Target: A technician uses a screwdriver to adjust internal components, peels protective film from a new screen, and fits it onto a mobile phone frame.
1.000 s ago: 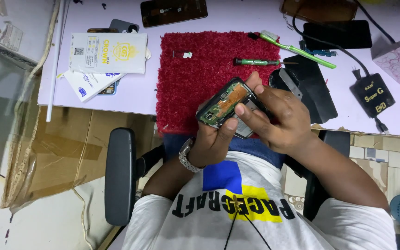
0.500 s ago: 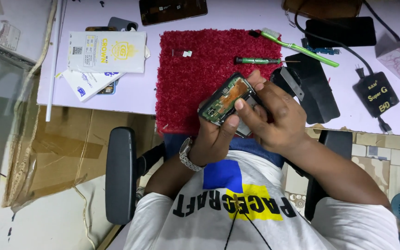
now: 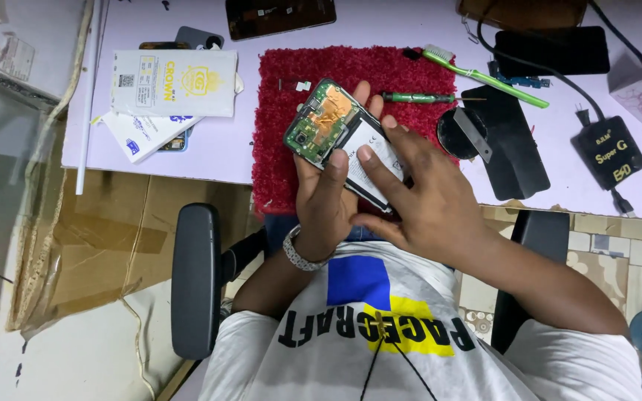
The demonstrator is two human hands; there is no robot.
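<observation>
1. Opened phone (image 3: 328, 122): back cover off, circuit board and camera module exposed at the far end, white battery (image 3: 373, 156) seated in the near half. Held above the near edge of the red mat (image 3: 299, 141), tilted, presumably so the open side faces the eyes.

2. Left hand (image 3: 325, 197): cradles the phone from beneath, fingers (image 3: 362, 93) wrapped up around its far edge, thumb lying across the board side. The grip appears meant to keep the body steady. A metal wristwatch (image 3: 296, 252) sits on this wrist.

3. Right hand (image 3: 425, 200): fingers (image 3: 369, 157) spread, tips resting flat on the battery, pinching nothing. Judged to be pressing or feeling the battery in its bay.

4. Green-handled screwdriver (image 3: 417, 97): just beyond the right fingers, lying on the mat's far right edge, within easy reach.

5. Green toothbrush (image 3: 484, 74): beyond the screwdriver, lying slantwise on the counter (image 3: 247, 160).

6. Black back cover (image 3: 514, 137): right of the right fingers, laid flat, a round black disc and a thin metal blade (image 3: 473, 125) at its left edge.

7. Black power adapter (image 3: 609, 152): far right of the fingers, cable trailing away.

8. White parts packets (image 3: 172, 85): well left of the left fingers, 2 or more stacked.

9. Dark phone screens: 2 at the counter's far edge, one far left (image 3: 280, 13), one far right (image 3: 551, 50).
</observation>
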